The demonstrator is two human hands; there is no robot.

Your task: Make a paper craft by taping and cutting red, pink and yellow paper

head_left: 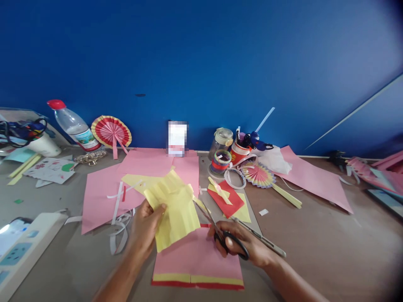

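Observation:
My left hand point(147, 228) is closed on a creased sheet of yellow paper point(176, 214), thumb on top, holding it above the table. In my right hand point(237, 243) is a pair of scissors point(225, 239) with black handles. Its blades are parted and point up and left, close to the right edge of the yellow paper; whether they touch it I cannot tell. Under both hands lies a pink sheet point(198, 264) with yellow and red bands along its near edge. Beside my right hand rests a grey box cutter point(267, 243).
Pink sheets point(100, 197), white strips point(117, 205) and a red piece point(225, 201) lie about. Behind stand a phone point(177, 138), a jar point(220, 161), a pen cup point(241, 152), a bottle point(75, 128) and paper fans point(111, 132). A power strip point(34, 247) lies left.

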